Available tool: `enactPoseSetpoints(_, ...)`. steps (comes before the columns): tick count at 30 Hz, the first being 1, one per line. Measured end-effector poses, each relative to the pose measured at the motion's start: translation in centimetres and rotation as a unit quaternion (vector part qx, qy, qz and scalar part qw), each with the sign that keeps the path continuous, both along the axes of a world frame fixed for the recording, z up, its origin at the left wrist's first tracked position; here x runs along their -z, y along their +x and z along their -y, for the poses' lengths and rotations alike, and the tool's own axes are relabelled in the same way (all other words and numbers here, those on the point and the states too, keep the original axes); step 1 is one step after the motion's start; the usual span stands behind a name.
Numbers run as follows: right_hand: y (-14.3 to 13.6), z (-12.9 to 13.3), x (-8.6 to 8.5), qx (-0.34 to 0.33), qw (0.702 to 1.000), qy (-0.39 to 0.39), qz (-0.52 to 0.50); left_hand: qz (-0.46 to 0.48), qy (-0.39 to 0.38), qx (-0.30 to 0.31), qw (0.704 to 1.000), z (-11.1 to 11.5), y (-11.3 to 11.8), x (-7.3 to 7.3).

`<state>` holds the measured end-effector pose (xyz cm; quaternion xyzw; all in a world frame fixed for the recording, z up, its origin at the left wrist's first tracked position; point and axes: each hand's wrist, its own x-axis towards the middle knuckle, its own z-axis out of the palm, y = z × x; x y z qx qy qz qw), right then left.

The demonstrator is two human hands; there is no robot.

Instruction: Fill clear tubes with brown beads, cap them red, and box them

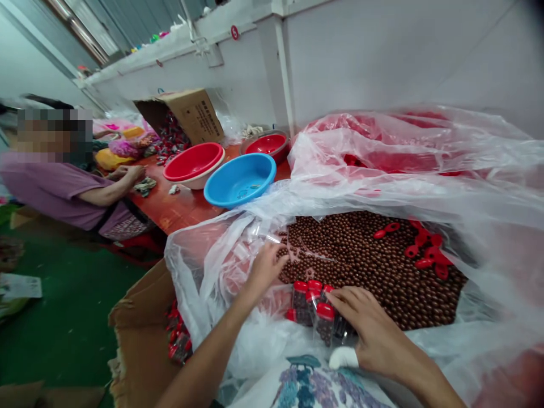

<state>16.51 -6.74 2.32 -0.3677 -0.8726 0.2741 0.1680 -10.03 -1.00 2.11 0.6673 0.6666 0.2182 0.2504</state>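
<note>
My left hand [266, 266] reaches over the left edge of a heap of small brown beads [340, 243], beside clear empty plastic containers [259, 229]. Its thumb and fingers are apart, and no grip shows. Several small clear jars with red lids [324, 320], filled with dark beads, stand bunched at the heap's near edge. My right hand [374, 328] lies against the right side of these jars, fingers stretched out and thumb spread away. A white cover [343, 358] wraps that thumb. Red scoop-like plastic pieces [431, 252] rest on the beads at the right.
Clear plastic sheeting [204, 243] surrounds the heap. Beyond it stand a blue basin [240, 181] and a red basin [194, 161]. A cardboard box [140, 328] with red-lidded jars is at lower left. Another person [80, 192] sits at the red table [178, 209].
</note>
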Motion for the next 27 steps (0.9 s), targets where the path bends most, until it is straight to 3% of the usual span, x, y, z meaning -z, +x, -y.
enactPoseSetpoints(2,0.6,-0.6,0.2,0.014,1.000,-0.013,-0.001,-0.127,0.002,-0.011,0.992,-1.0,-3.3,0.9)
enactPoseSetpoints(4,1.6,-1.9,0.8,0.056,0.998,0.001,-0.003,-0.176,-0.026,0.024,0.984,-1.7,-5.3,1.6)
enactPoseSetpoints(8,5.6,-5.9,2.9,0.166,0.983,0.079,0.022,-0.190,-0.063,0.067,0.977,-2.5,-5.6,2.2)
enactPoseSetpoints(12,9.5,-10.4,4.6,0.275,0.942,0.135,0.138,-0.106,-0.087,0.058,0.989,-3.5,-3.5,2.0)
enactPoseSetpoints(16,10.3,-13.0,5.0,0.310,0.911,0.133,0.236,0.094,-0.103,0.004,0.990,-4.7,-2.0,2.8)
enactPoseSetpoints(20,9.5,-13.6,4.8,0.319,0.900,0.103,0.279,0.151,-0.126,-0.005,0.980,-5.1,-1.3,3.8)
enactPoseSetpoints(27,10.0,-12.9,4.3,0.329,0.902,0.074,0.270,0.198,-0.144,-0.001,0.970,-4.7,-1.1,4.1)
